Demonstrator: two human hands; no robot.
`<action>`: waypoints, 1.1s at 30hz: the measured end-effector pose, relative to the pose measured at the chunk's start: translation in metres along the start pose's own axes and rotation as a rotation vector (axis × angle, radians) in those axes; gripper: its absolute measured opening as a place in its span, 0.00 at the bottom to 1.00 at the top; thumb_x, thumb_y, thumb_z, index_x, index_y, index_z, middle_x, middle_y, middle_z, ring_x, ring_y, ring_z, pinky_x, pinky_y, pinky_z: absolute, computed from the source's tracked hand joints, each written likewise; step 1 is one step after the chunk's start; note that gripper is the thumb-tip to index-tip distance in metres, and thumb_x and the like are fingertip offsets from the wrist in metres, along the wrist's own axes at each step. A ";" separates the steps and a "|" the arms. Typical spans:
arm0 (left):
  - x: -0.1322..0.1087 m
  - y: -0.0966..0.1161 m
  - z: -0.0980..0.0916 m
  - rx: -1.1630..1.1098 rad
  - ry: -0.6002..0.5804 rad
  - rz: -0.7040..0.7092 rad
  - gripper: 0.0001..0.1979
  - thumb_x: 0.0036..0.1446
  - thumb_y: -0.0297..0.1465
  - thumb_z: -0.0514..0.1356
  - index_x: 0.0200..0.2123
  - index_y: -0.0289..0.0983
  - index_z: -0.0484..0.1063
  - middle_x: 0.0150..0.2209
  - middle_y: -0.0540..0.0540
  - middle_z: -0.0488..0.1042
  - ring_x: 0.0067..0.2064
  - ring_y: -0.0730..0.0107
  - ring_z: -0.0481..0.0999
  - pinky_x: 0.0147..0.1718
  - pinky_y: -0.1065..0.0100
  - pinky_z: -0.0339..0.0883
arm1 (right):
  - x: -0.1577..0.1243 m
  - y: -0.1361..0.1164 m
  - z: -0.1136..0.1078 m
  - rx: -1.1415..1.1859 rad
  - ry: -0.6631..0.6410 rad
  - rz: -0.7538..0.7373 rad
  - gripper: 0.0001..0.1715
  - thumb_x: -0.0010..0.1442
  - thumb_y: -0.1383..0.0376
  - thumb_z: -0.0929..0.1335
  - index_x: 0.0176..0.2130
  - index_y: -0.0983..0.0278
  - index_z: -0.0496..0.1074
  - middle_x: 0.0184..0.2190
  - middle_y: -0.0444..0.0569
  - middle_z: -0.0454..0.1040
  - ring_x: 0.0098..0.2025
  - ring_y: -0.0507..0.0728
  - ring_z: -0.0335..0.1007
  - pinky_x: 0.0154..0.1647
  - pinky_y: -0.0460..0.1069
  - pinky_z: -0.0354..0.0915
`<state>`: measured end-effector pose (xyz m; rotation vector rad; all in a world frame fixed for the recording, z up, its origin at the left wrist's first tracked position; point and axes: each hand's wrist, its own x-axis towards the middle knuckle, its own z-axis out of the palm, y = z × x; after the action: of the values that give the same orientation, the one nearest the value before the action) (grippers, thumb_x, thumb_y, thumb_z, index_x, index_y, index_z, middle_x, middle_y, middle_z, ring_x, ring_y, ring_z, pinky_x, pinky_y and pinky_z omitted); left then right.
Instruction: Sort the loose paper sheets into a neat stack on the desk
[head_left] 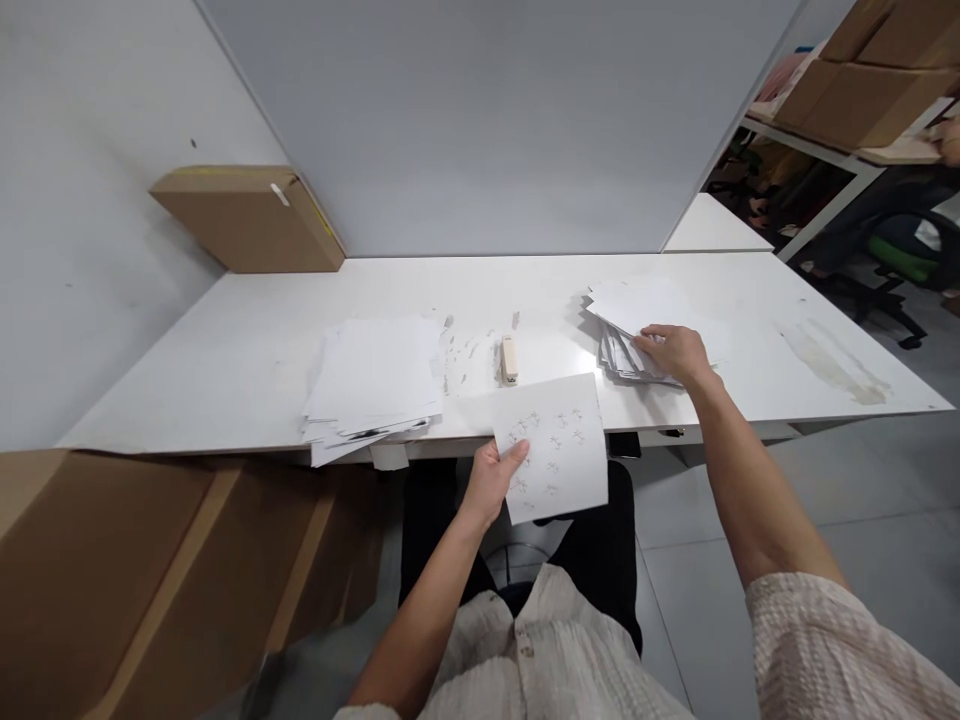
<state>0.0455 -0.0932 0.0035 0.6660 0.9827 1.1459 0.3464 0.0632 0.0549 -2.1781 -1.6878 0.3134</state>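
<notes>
White paper lay wherever the hands worked. The left hand [491, 480] pinched a printed sheet [559, 445] at its left edge, thumb on top and the other fingers hidden beneath. The page, with its small dark figures, spread away to the right of the thumb, and its far edge rested on the front lip of the desk [225, 340]. The right hand [673, 352] lay palm down on a fanned pile of sheets [622, 310], fingers flat and a little apart, closed on nothing. Most of that pile reached beyond and to the left of the fingertips, with its near corners under them. A beige stapler [509, 358] sat between the two hands, just beyond the printed sheet's top edge. A thicker stack of paper [375, 375] lay well to the left of the left thumb.

Judged from this, the step in hand was working a single leaf loose from the fanned pile. It would go best with light pressure from one fingertip, sliding the top leaf clear of its neighbours before any pinch, since a flat press would likely drag several along together. The left grip looked firm enough, and a tighter one would risk creasing the page.
</notes>
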 end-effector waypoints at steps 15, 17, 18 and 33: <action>0.006 0.000 -0.008 -0.189 0.090 -0.028 0.22 0.44 0.39 0.68 0.41 0.32 0.74 0.44 0.38 0.77 0.51 0.53 0.72 0.52 0.55 0.63 | -0.095 -0.042 -0.029 0.087 0.657 -0.348 0.17 0.64 0.60 0.56 0.38 0.64 0.69 0.32 0.53 0.73 0.35 0.58 0.67 0.36 0.52 0.61; 0.006 0.001 -0.010 -0.218 0.100 -0.044 0.22 0.43 0.38 0.68 0.41 0.32 0.74 0.44 0.37 0.77 0.51 0.52 0.72 0.52 0.55 0.63 | -0.128 -0.052 -0.031 0.327 0.654 -0.285 0.14 0.63 0.58 0.57 0.37 0.61 0.68 0.30 0.49 0.70 0.31 0.56 0.65 0.32 0.50 0.61; 0.007 0.000 -0.011 -0.231 0.102 -0.050 0.22 0.43 0.38 0.68 0.41 0.32 0.74 0.44 0.38 0.77 0.51 0.52 0.72 0.52 0.55 0.63 | -0.140 -0.055 -0.027 0.425 0.593 -0.251 0.13 0.63 0.57 0.58 0.35 0.60 0.67 0.29 0.47 0.69 0.31 0.56 0.65 0.31 0.50 0.60; 0.005 -0.006 -0.022 -0.298 0.111 -0.032 0.22 0.47 0.41 0.66 0.41 0.33 0.74 0.43 0.39 0.77 0.54 0.54 0.70 0.57 0.55 0.58 | -0.183 -0.059 0.087 0.464 0.044 -0.003 0.17 0.61 0.53 0.58 0.33 0.62 0.66 0.25 0.46 0.69 0.28 0.55 0.63 0.28 0.48 0.56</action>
<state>0.0284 -0.0913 -0.0127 0.3492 0.8881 1.2796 0.2130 -0.0877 -0.0081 -1.8247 -1.4213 0.5868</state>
